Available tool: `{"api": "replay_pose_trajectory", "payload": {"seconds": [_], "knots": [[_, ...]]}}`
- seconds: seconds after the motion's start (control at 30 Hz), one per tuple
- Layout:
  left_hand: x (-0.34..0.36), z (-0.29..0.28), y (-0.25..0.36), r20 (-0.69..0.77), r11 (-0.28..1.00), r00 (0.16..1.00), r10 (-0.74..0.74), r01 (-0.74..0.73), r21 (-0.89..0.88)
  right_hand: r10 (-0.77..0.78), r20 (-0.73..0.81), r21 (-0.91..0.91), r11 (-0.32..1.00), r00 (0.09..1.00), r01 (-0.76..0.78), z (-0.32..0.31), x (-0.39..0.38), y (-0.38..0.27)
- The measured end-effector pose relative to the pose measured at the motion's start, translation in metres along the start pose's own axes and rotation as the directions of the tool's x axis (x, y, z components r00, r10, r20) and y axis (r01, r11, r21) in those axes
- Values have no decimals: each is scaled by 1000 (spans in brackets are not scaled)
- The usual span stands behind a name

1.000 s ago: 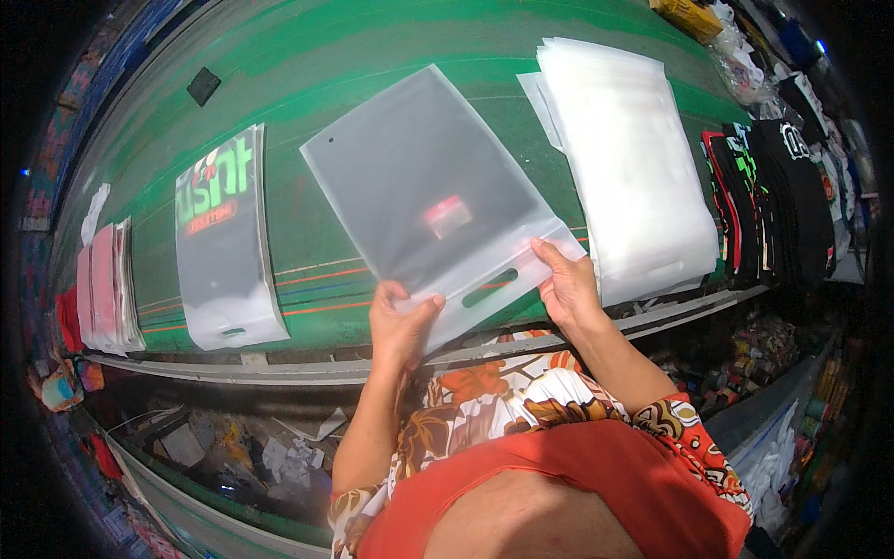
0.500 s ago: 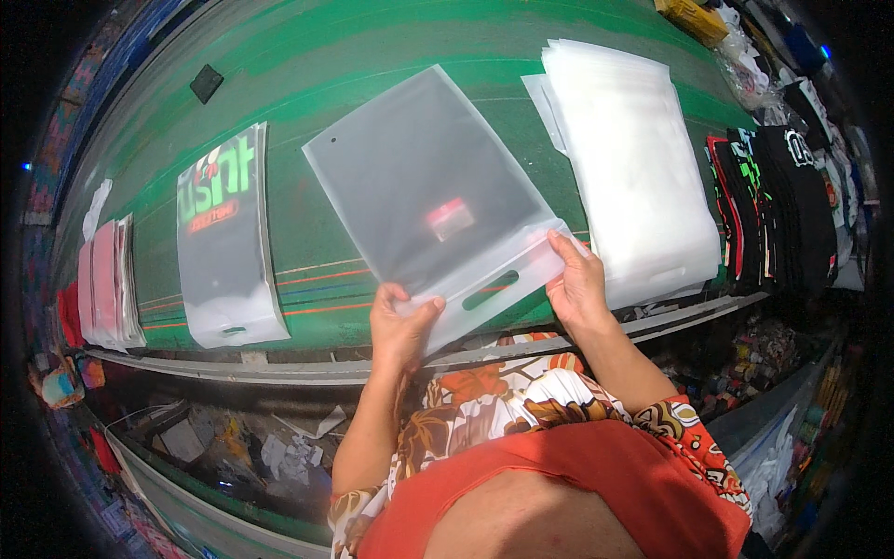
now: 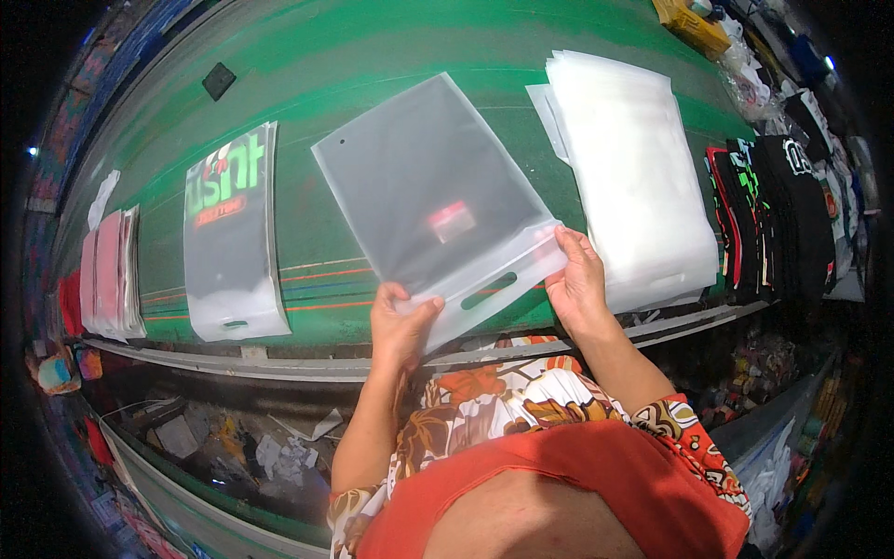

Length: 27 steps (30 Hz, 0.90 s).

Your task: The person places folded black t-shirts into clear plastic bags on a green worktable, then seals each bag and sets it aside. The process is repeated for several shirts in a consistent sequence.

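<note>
– Frosted plastic: how does that translucent handled bag [image 3: 447, 186], dark grey inside, sit in the grip?
– Its handle end is nearest. The bare left hand [image 3: 403, 321] pinches the left end, thumb on top; the bare right hand [image 3: 577, 277] pinches the right end likewise. The rest of the bag extends away from the fingers.
– And edges?
– The long grey metal rail [image 3: 317, 370] runs beside the handle end. I cannot tell whether the far end touches the green tabletop [image 3: 410, 47].
– Room to move?
– Rightward, the white stack of translucent plastic bags [image 3: 643, 186] is just beside the right hand. Leftward, a wider green stretch reaches the clear-bagged dark garment with bright green print [image 3: 230, 265]. Farther off lies a small black square [image 3: 219, 81].
</note>
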<state>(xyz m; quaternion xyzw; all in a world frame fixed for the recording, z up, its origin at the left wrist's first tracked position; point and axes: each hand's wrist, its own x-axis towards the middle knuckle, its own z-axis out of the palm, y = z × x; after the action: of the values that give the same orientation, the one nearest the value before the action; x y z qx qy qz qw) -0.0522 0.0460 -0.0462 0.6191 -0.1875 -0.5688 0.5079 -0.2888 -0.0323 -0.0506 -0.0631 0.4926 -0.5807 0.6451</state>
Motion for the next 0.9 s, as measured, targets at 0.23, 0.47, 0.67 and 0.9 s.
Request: {"api": "replay_pose_trajectory", "payload": {"seconds": [0.23, 0.47, 0.67, 0.9], "knots": [[1, 3, 13, -45, 989, 996, -73, 78, 129, -32, 51, -75, 997, 998, 35, 16, -7, -9], [14, 1, 40, -52, 992, 999, 2, 4, 127, -129, 167, -131, 980, 978, 151, 13, 7, -3], [-20, -19, 63, 126, 779, 989, -78, -19, 627, -655, 447, -642, 240, 609, 729, 13, -15, -16], [-39, 17, 36, 417, 63, 817, 399, -478, 876, -41, 971, -237, -252, 235, 938, 4, -13, -4]]}}
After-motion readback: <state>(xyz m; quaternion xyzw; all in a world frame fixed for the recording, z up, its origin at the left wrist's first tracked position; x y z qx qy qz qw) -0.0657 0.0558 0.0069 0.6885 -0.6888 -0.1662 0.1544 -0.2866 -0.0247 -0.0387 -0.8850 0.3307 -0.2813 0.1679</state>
